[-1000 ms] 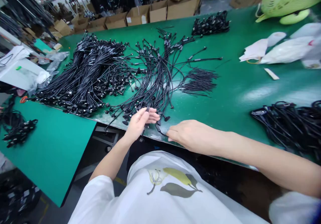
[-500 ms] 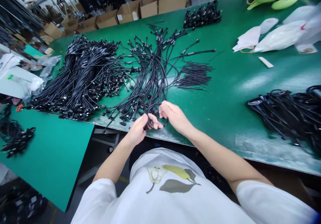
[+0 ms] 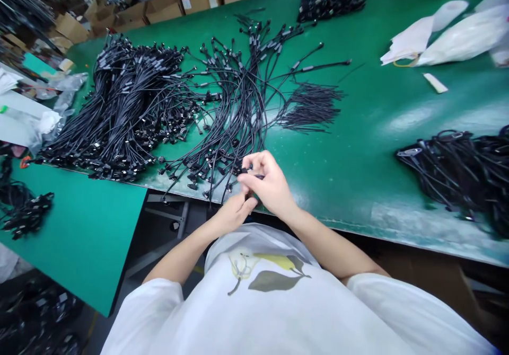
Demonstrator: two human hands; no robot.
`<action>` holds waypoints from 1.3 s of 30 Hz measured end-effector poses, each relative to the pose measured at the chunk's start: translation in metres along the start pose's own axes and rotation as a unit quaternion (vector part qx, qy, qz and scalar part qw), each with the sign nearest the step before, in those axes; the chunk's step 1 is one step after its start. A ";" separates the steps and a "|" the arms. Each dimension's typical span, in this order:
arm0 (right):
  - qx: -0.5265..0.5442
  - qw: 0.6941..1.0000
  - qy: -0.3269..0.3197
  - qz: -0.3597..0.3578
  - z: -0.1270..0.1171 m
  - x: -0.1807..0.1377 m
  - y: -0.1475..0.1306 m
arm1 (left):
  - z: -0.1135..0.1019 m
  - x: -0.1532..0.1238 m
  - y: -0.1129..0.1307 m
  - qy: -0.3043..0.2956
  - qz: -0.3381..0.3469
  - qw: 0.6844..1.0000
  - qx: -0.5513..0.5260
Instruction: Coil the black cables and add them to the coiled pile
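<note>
Head view: right hand [image 3: 273, 186] pinching a black cable [image 3: 244, 171] over the near edge of the bench [image 3: 358, 180].
The cable shows at the tip of the right hand's grip; the left hand [image 3: 234, 213] is curled close below it, and what that one grasps is hidden, so I cannot tell. Just beyond both hands lies a loose spread of cables [image 3: 247, 92], thin black strips [image 3: 312, 106] farther off past the right hand, and a larger cable pile [image 3: 127, 92] beyond the left.

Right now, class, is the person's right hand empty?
No: the right hand holds a black cable between its thumb and fingers.
</note>
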State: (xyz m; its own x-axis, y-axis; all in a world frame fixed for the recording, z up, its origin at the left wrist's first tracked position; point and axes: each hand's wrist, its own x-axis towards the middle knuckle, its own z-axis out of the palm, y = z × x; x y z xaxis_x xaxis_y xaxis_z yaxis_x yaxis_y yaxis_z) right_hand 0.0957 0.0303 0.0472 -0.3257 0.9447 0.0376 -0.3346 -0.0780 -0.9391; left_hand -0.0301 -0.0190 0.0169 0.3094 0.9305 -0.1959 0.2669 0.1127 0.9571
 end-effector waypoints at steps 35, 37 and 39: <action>-0.058 0.997 -0.010 -0.058 -0.035 0.018 -0.016 | 0.036 0.020 0.039 -0.070 -0.188 0.827 -0.526; -0.112 0.991 -0.002 -0.072 -0.039 0.018 -0.016 | 0.039 0.021 0.039 -0.052 -0.163 0.864 -0.473; -0.169 0.983 0.001 -0.076 -0.047 0.020 -0.017 | 0.040 0.021 0.038 -0.043 -0.143 0.892 -0.428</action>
State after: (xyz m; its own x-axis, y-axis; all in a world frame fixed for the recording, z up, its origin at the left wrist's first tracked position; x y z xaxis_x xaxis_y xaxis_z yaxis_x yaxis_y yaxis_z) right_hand 0.1367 0.0654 0.0482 -0.2934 0.9376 0.1865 -0.0661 0.1747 -0.9824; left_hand 0.0233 -0.0092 0.0407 0.4185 0.7954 -0.4384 -0.4361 0.5994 0.6712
